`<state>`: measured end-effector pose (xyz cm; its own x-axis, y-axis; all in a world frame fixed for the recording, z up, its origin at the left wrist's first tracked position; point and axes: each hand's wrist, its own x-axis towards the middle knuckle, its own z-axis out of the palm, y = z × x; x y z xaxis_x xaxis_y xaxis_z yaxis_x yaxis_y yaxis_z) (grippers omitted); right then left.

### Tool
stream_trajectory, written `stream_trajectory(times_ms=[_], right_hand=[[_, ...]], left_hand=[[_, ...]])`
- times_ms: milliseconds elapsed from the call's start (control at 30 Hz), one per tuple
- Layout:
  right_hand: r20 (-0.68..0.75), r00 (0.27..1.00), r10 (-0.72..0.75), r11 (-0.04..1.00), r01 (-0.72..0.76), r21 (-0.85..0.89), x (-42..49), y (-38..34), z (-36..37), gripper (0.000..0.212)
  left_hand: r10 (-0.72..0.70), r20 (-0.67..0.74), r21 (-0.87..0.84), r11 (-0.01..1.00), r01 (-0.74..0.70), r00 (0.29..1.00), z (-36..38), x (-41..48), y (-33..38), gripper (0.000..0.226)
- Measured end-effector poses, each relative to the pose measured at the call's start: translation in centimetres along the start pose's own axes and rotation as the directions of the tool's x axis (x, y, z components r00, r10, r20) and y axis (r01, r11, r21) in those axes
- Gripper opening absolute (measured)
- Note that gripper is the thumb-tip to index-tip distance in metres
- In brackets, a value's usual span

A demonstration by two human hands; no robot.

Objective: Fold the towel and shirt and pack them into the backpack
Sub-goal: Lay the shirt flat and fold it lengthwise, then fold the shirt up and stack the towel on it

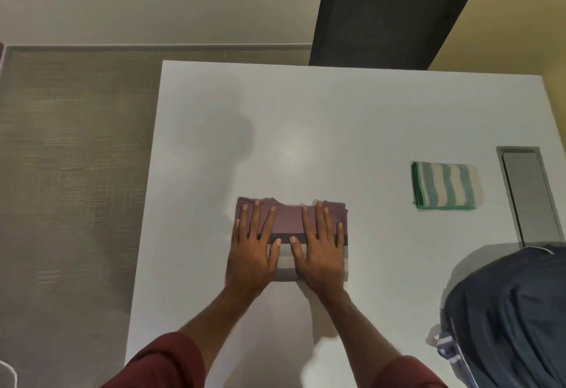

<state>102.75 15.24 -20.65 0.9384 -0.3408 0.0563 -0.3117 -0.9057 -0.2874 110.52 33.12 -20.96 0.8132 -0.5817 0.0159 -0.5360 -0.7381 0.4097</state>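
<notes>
The folded shirt (288,222) shows mauve above grey and white stripes.

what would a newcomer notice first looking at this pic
The left hand and right hand press flat, side by side, on a folded purple and striped shirt near the middle of the white table. To the right lies a folded green-and-cream striped towel, and a dark blue backpack sits at the near right corner.

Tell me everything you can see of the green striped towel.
The towel is a soft, terry-looking cloth with wavy green and cream stripes and a green border. It is folded into a compact, layered rectangle and lies flat on the white table, toward its right side. Nothing but the table touches it.
</notes>
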Motion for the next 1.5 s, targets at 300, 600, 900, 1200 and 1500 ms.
stream_trajectory(times_ms=[300,600,900,1200,1500], right_hand=[[0.062,0.998,-0.011,0.997,0.006,0.073,-0.9,0.5,-0.4,0.076],[0.286,0.956,-0.063,0.991,0.025,0.134,0.3,2.3,-1.1,0.080],[0.302,0.946,-0.115,0.967,0.038,0.251,0.9,3.0,-1.8,0.082],[0.380,0.893,-0.242,0.937,0.114,0.329,1.5,4.7,-2.2,0.088],[0.029,0.998,-0.060,0.969,0.051,0.243,3.7,14.3,-8.3,0.061]], left_hand=[[-0.100,0.079,-0.070,0.992,0.106,0.992,-0.5,-0.5,1.1,0.081],[-0.157,0.153,0.020,0.988,0.156,0.976,-1.0,-0.3,2.2,0.075],[-0.185,0.150,0.060,0.982,0.177,0.971,-1.6,0.0,3.2,0.076],[-0.211,0.211,0.161,0.971,0.180,0.954,-1.6,-0.3,2.4,0.071],[-0.052,0.161,0.051,0.998,0.044,0.986,-0.8,5.8,12.7,0.068]])
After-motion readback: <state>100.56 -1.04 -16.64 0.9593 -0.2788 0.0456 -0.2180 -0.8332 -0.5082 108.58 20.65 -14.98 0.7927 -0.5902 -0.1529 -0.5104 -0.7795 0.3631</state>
